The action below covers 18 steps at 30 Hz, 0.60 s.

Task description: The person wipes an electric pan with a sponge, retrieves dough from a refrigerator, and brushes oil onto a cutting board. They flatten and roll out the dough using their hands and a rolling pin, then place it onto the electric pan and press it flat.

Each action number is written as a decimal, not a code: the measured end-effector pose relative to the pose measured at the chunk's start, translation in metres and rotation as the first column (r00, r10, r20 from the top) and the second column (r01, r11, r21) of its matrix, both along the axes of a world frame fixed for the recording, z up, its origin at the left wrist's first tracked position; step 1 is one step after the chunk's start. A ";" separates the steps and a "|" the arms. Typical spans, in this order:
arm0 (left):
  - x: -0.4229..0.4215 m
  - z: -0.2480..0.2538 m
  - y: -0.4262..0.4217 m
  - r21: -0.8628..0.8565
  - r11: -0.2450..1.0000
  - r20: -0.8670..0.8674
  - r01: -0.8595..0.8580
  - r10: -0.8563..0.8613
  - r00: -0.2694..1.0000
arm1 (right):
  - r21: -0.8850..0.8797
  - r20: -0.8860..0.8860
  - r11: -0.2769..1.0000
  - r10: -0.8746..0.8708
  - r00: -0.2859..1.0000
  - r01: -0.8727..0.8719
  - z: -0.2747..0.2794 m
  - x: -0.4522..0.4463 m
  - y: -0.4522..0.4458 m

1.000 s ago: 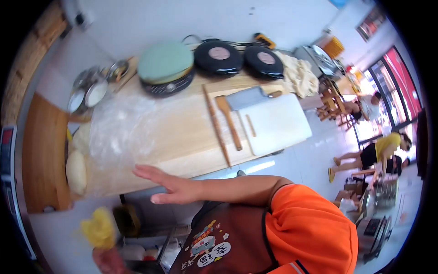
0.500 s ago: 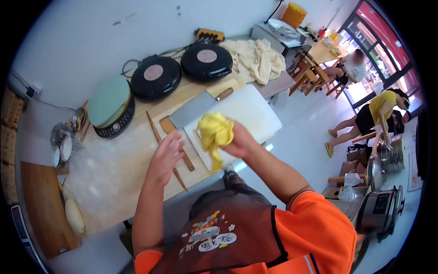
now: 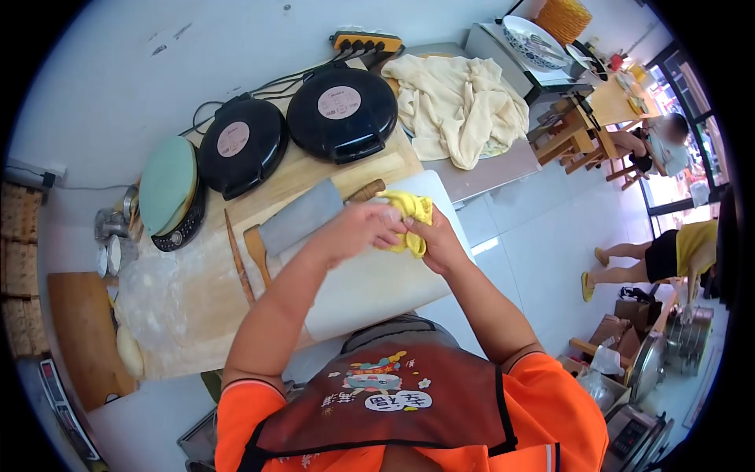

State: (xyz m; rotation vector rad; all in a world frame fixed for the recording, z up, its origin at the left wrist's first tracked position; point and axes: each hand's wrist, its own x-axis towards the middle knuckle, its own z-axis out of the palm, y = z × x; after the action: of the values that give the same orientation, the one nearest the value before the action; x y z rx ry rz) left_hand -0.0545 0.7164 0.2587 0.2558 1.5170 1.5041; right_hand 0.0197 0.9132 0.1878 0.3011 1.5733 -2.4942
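A bunched yellow cloth (image 3: 412,216) is between my two hands, over the white cutting board (image 3: 377,291). My right hand (image 3: 442,242) grips its right side. At its left side, my left hand (image 3: 358,232) has its fingers curled against the cloth. Just behind my left hand lies a cleaver (image 3: 303,214) with a wooden handle, partly on the board. To the left of it are a wooden spatula (image 3: 256,250) and a thin rolling pin (image 3: 237,256) on the floured wooden worktop (image 3: 189,315).
Two black round electric pans (image 3: 342,130) and a green-lidded one (image 3: 169,189) line the wall. A cream cloth (image 3: 464,106) lies at the back right. Dough (image 3: 129,352) rests at the far left. Two people are at the right, one seated, one bending over pots (image 3: 688,338).
The view has shifted to the right. My right hand has brought the yellow cloth from the lower left to over the board, and my left hand has closed in on it.
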 end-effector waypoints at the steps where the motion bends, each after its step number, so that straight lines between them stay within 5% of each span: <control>1: -0.016 0.004 0.002 -0.115 0.991 -0.090 -0.062 0.052 0.995 | -0.087 0.064 0.996 -0.032 0.997 0.038 -0.005 -0.002 0.005; 2: -0.034 -0.003 0.004 -0.241 0.948 -0.480 -0.206 0.068 0.874 | -0.172 0.131 0.982 -0.061 0.989 0.084 -0.012 -0.005 0.010; 4: -0.065 -0.027 0.006 -0.256 0.798 -0.957 -0.545 -0.129 0.260 | 0.190 0.084 0.982 -0.017 0.996 0.000 -0.026 -0.012 0.026; 6: -0.082 -0.034 0.011 -0.378 0.734 -0.921 -0.564 -0.360 0.150 | 0.667 0.025 0.744 0.045 0.999 -0.050 -0.030 -0.014 0.036; 10: -0.100 -0.072 0.017 -0.517 0.675 -0.798 -0.526 -0.602 0.011 | 0.932 -0.245 0.320 0.217 0.945 0.169 -0.057 -0.014 0.053; 11: -0.105 -0.077 0.017 -0.503 0.690 -0.816 -0.520 -0.578 0.022 | 0.988 -0.031 0.156 0.281 0.959 -0.014 -0.033 -0.014 0.052; 13: -0.113 -0.084 0.013 -0.476 0.717 -0.847 -0.510 -0.530 0.046 | 0.987 -0.143 -0.002 0.411 0.900 0.158 -0.033 -0.008 0.053; 17: -0.138 -0.021 0.006 -0.282 0.809 -0.905 -0.516 -0.403 -0.137 | 0.979 -0.133 -0.080 0.443 0.887 0.187 -0.068 -0.006 0.068; 18: -0.150 0.006 0.004 -0.201 0.827 -0.909 -0.525 -0.357 -0.214 | 0.991 -0.125 0.013 0.383 0.915 0.130 -0.085 -0.008 0.073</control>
State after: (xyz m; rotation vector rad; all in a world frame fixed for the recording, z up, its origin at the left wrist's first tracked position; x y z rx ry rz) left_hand -0.2044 0.7201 0.2645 1.3124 3.3325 0.4524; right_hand 0.0120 0.9860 0.1028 -0.2304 3.1148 -0.6994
